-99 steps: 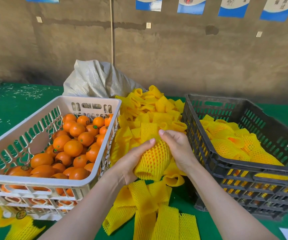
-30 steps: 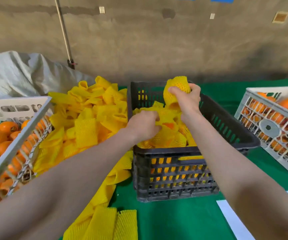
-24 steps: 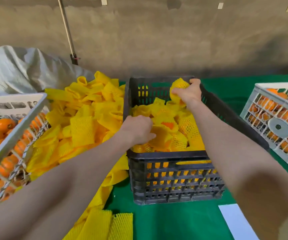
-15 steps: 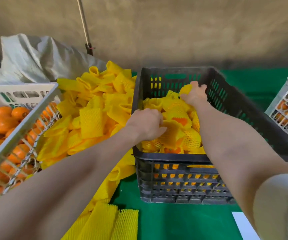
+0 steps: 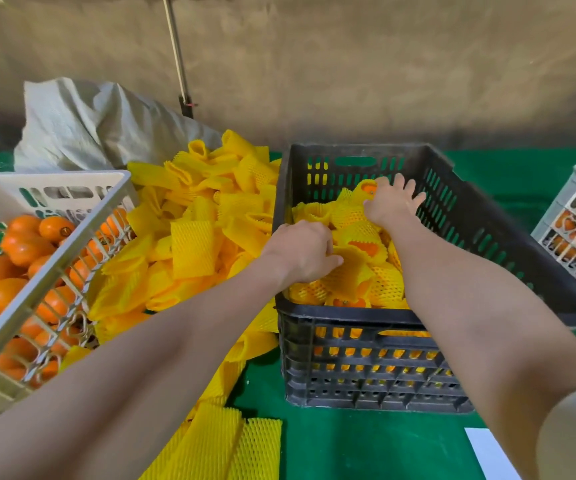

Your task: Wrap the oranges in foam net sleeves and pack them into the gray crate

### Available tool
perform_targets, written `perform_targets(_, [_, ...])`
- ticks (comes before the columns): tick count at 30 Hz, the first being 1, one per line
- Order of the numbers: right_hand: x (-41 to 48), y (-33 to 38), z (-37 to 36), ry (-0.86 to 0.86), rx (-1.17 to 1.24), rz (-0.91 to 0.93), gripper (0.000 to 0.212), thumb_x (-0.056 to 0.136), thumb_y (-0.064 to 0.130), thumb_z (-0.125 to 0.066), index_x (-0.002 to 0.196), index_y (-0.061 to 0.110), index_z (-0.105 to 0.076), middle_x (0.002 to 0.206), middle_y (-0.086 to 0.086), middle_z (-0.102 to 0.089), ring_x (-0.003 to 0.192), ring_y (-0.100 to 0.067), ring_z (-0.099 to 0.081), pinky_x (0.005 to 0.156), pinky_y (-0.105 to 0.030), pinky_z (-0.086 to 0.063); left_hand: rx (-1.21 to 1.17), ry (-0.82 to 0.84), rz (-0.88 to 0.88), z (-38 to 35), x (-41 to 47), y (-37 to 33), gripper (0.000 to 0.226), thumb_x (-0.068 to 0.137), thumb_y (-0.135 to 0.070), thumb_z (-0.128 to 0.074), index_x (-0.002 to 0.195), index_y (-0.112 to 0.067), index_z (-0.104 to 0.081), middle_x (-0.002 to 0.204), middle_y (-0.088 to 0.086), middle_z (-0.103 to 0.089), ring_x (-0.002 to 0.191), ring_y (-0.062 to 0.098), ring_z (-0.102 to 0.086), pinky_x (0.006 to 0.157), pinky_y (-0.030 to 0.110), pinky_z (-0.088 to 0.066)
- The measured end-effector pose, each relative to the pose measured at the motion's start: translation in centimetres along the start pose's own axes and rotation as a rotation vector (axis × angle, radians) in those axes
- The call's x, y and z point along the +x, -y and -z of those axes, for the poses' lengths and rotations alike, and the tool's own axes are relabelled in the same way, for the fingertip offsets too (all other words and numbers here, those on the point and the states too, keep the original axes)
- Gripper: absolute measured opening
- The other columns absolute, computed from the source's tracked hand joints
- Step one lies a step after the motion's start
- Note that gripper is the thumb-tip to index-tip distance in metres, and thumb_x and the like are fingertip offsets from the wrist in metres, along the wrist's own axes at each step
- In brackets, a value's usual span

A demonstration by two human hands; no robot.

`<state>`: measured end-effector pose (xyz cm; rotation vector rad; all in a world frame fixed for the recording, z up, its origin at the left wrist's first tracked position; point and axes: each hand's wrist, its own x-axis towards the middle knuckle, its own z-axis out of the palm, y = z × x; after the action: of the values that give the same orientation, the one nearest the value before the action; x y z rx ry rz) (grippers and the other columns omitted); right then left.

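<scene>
On my green table (image 5: 366, 445), the dark gray slatted plastic crate (image 5: 355, 358) holds a partial layer of net-wrapped oranges (image 5: 355, 282). Far left of it, a white plastic crate (image 5: 54, 180) brims with bare oranges (image 5: 23, 244); I judge most work is left. Loose yellow foam net sleeves (image 5: 193, 247) lie just left of it. My right hand (image 5: 388, 206), splayed and released, is at its far side. My left hand (image 5: 300, 249) curls near-left, and I cannot tell if it grips.
</scene>
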<state>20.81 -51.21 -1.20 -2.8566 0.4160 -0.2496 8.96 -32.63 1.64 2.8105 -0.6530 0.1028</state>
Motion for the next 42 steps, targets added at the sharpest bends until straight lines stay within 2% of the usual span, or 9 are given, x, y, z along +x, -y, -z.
perform_targets(5, [-2.2,1.8,2.1,-0.032,-0.042,0.077,0.059,0.093,0.034,-0.052,0.144,0.013,-0.03,0.151,-0.018,-0.025,0.141,-0.038,-0.016,0.113,-0.059,-0.006,-0.181,-0.128,0.007,0.1,-0.2,0.1,0.024,0.092,-0.035,-0.058,0.093,-0.014,-0.071,0.095,0.004,-0.069,0.087,0.02,-0.062,0.077,0.036,-0.055])
perform_targets(10, [-7.1,5.4,5.3,-0.168,0.087,0.233,0.052,0.091,0.038,-0.054,0.136,0.013,-0.044,0.141,-0.015,-0.041,0.134,-0.033,-0.032,0.112,-0.049,-0.021,-0.512,-0.454,0.059,0.7,-1.9,0.8,0.019,0.092,-0.018,-0.058,0.086,-0.009,-0.073,0.083,-0.002,-0.067,0.072,0.006,-0.056,0.066,0.015,-0.043])
perform_targets(15, [-16.1,9.6,7.4,-0.399,0.508,0.546,0.037,0.089,0.023,-0.059,0.122,0.007,-0.055,0.124,-0.011,-0.055,0.118,-0.023,-0.049,0.096,-0.023,-0.034,-1.037,-0.551,0.349,1.7,-5.4,4.3,0.016,0.092,-0.012,-0.058,0.081,-0.012,-0.07,0.084,0.003,-0.069,0.076,0.013,-0.061,0.072,0.028,-0.048])
perform_targets(21, [-25.9,14.8,1.8,-0.115,0.653,0.795,0.034,0.087,0.017,-0.059,0.119,0.005,-0.056,0.118,-0.011,-0.058,0.11,-0.017,-0.048,0.092,-0.014,-0.03,-1.204,-0.57,0.585,1.9,-12.3,11.3,0.015,0.093,-0.005,-0.054,0.087,-0.008,-0.068,0.072,0.002,-0.065,0.066,0.015,-0.059,0.067,0.032,-0.051])
perform_targets(25, [-28.3,17.0,-6.4,0.338,0.355,0.626,0.038,0.091,0.028,-0.056,0.122,0.005,-0.051,0.126,-0.015,-0.055,0.117,-0.029,-0.049,0.093,-0.033,-0.037,-1.151,-0.548,0.701,0.7,-16.8,14.7,0.02,0.093,-0.005,-0.054,0.08,-0.014,-0.066,0.072,0.006,-0.065,0.072,0.021,-0.058,0.073,0.037,-0.049])
perform_targets(31, [-31.0,19.2,-14.4,0.633,0.082,0.431,0.073,0.09,0.045,-0.055,0.14,-0.002,-0.03,0.14,-0.019,-0.044,0.128,-0.032,-0.043,0.099,-0.035,-0.036,-1.081,-0.448,0.719,-0.9,-21.2,17.0,0.024,0.094,-0.005,-0.051,0.08,-0.02,-0.063,0.085,0.009,-0.066,0.079,0.021,-0.061,0.072,0.034,-0.049])
perform_targets(33, [-31.1,19.5,-15.4,0.65,0.094,0.352,0.077,0.086,0.041,-0.064,0.141,-0.001,-0.029,0.143,-0.016,-0.041,0.131,-0.029,-0.041,0.1,-0.032,-0.034,-1.061,-0.389,0.727,-1.4,-22.0,17.6,0.02,0.095,-0.007,-0.051,0.085,-0.02,-0.063,0.09,0.008,-0.066,0.086,0.024,-0.061,0.076,0.038,-0.05])
perform_targets(37, [-30.4,19.7,-14.9,0.585,0.208,0.206,0.049,0.08,0.031,-0.072,0.117,0.004,-0.055,0.126,-0.011,-0.056,0.116,-0.024,-0.053,0.089,-0.03,-0.041,-1.03,-0.288,0.721,-2.0,-23.1,18.8,0.015,0.095,-0.01,-0.054,0.107,-0.013,-0.062,0.107,0.007,-0.063,0.097,0.023,-0.058,0.083,0.041,-0.049])
perform_targets(42, [-29.5,19.8,-10.4,0.451,0.756,0.077,0.025,0.08,0.015,-0.073,0.096,0.015,-0.053,0.109,-0.005,-0.06,0.1,-0.019,-0.057,0.084,-0.031,-0.047,-1.01,-0.24,0.693,-1.6,-22.9,19.3,0.04,0.095,-0.015,-0.056,0.134,-0.013,-0.046,0.119,-0.001,-0.052,0.105,0.017,-0.05,0.082,0.028,-0.039])
